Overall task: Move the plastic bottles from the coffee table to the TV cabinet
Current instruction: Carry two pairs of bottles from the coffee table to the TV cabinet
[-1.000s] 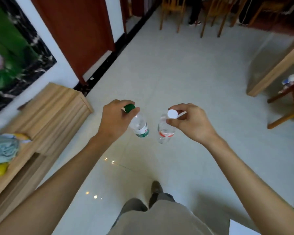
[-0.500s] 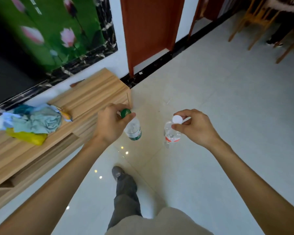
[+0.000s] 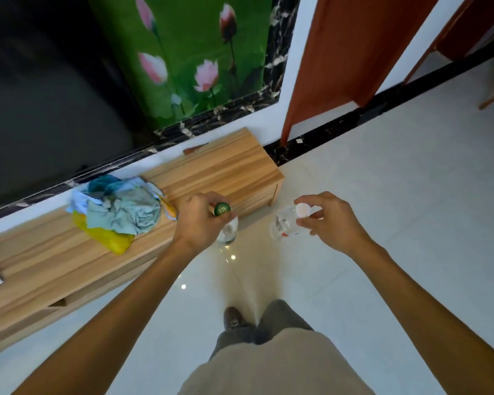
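Note:
My left hand point(image 3: 198, 220) grips a clear plastic bottle with a green cap point(image 3: 228, 228) by its neck; the bottle hangs down just past the front edge of the wooden TV cabinet point(image 3: 217, 169). A second clear bottle with a white cap and red label point(image 3: 285, 228) is held by its neck in my right hand point(image 3: 330, 220), out over the pale floor to the right of the cabinet's end. Both bottles hang in the air, apart from each other.
A heap of blue-grey cloths on a yellow bag point(image 3: 117, 215) lies on the cabinet top left of my left hand. A dark TV screen point(image 3: 46, 89) and a lotus picture point(image 3: 194, 52) are behind. A red-brown door point(image 3: 348, 52) stands at right. My legs and shoe point(image 3: 234, 320) are below.
The view has swung left toward the cabinet, which now lies straight ahead and closer. Both hands still carry their bottles, and the left one now hangs at the cabinet's front edge.

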{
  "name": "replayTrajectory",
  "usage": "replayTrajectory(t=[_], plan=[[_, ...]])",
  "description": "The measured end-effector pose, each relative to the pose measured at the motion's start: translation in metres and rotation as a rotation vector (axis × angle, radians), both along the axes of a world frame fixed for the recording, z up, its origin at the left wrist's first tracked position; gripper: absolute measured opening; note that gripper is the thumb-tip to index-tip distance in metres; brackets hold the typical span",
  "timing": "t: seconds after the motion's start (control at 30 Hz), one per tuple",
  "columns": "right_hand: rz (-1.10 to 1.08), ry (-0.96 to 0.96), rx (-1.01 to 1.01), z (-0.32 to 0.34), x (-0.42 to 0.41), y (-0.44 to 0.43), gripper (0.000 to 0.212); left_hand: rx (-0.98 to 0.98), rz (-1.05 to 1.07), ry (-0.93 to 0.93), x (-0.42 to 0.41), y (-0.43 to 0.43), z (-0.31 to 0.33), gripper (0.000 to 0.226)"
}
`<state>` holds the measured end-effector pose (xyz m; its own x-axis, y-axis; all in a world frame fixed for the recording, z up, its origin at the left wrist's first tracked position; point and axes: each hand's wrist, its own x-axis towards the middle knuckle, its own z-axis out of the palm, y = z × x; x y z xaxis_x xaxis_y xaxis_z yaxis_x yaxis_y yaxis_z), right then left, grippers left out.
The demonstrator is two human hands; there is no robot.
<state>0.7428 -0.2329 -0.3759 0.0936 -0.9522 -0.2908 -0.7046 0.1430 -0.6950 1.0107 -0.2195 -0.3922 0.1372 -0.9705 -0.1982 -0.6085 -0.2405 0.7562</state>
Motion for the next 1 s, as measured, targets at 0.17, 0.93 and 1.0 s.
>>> replayTrajectory(t=[0.17, 0.93, 1.0], plan=[[0.002, -0.039, 0.047, -0.023, 0.067, -0.087, 0.039, 0.117, 0.249, 0.21, 0.051, -0.052, -0.022, 0.024], [0.356, 0.014, 0.194, -0.248, 0.285, -0.397, 0.032, 0.439, 1.178, 0.611, 0.164, -0.32, -0.225, 0.036], [0.336, 0.015, 0.197, -0.267, 0.296, -0.407, 0.034, 0.415, 1.184, 0.639, 0.17, -0.328, -0.244, 0.043]])
